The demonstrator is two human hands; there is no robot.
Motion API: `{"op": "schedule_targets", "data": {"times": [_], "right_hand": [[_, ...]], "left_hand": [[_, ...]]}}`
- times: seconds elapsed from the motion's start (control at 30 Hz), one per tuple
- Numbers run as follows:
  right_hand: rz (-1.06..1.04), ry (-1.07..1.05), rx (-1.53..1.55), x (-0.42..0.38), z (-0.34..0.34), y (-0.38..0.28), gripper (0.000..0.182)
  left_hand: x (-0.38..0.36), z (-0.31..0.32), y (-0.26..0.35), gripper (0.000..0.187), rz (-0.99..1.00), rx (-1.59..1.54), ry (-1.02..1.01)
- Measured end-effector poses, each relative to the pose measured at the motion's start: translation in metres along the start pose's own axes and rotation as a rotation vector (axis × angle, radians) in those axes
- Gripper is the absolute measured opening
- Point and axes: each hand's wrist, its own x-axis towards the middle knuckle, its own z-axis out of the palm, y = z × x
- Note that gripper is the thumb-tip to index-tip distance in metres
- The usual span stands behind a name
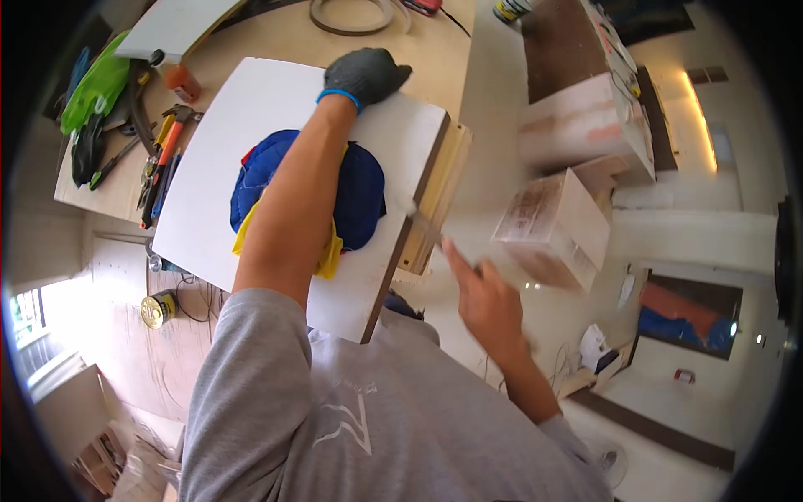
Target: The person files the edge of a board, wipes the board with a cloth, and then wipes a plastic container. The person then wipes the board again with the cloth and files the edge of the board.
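Note:
A large white board (pixel 209 167) with a dark edge lies on the workbench. My left hand (pixel 364 77), in a dark grey glove with a blue cuff, is curled over its far edge. Under my left forearm a blue cloth cap or bundle (pixel 360 197) with yellow and red parts rests on the board. At the board's right edge, my bare right hand (pixel 489 308) is closed round a thin, blurred tool (pixel 427 226), index finger stretched along it. The tool's tip meets the dark edge; its handle is mostly hidden in the hand.
On the workbench (pixel 435 50) are a hammer (pixel 171 125) and other hand tools, a bottle (pixel 177 79), green and black gloves (pixel 94 88) and a roll of edging strip (pixel 351 17). A cardboard box (pixel 556 226) stands on the floor to the right, a can (pixel 159 309) at the left.

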Motion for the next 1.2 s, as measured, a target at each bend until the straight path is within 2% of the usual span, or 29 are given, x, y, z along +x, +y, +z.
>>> {"op": "schedule_targets", "data": {"times": [0.1,0.13,0.27,0.37,0.5,0.63,0.67,0.8,0.9,0.93,1.03,1.07,1.17,1.2], "right_hand": [[-0.062,0.188,0.003,0.069,0.024,0.013,0.062],[-0.051,0.151,-0.008,0.077,0.020,0.012,0.065],[-0.066,0.051,0.036,0.000,0.007,0.001,0.068],[-0.059,0.074,0.009,0.003,0.010,-0.002,0.070],[-0.075,0.236,-0.022,0.082,0.025,0.010,0.070],[-0.039,0.059,0.023,0.000,0.010,-0.003,0.063],[-0.075,0.078,0.112,-0.011,0.016,-0.002,0.070],[-0.020,0.138,-0.012,0.066,0.024,-0.001,0.072],[-0.020,0.064,-0.039,0.070,0.012,-0.001,0.072],[-0.003,0.004,-0.016,0.045,0.005,-0.006,0.069],[-0.025,0.039,0.139,-0.006,0.004,-0.010,0.066],[0.011,0.052,0.070,-0.001,0.008,-0.008,0.057],[-0.033,0.211,0.007,0.066,0.026,-0.006,0.059],[-0.036,0.194,-0.013,0.067,0.024,-0.006,0.061]], "left_hand": [[0.007,0.000,-0.004,0.050,-0.002,-0.076,-0.111],[0.006,0.000,-0.004,0.050,0.008,-0.074,-0.095],[0.001,-0.002,0.000,0.049,-0.004,-0.018,-0.009],[0.004,0.004,-0.002,0.050,0.019,0.000,-0.001],[0.004,0.000,-0.004,0.050,0.022,-0.060,-0.059],[0.001,-0.004,-0.001,0.051,0.012,-0.018,-0.009],[0.000,-0.001,-0.002,0.051,0.018,-0.002,0.029],[0.008,0.002,-0.005,0.051,-0.012,-0.082,-0.085],[0.004,-0.001,-0.004,0.051,-0.004,-0.062,-0.051],[0.006,-0.002,-0.002,0.051,0.013,-0.049,-0.011],[0.000,0.001,-0.012,0.051,-0.001,-0.028,0.055],[0.000,0.002,-0.012,0.051,-0.004,-0.029,0.044],[0.011,0.007,-0.006,0.051,0.035,-0.059,-0.015],[0.011,0.007,-0.007,0.051,0.028,-0.059,-0.018]]}}
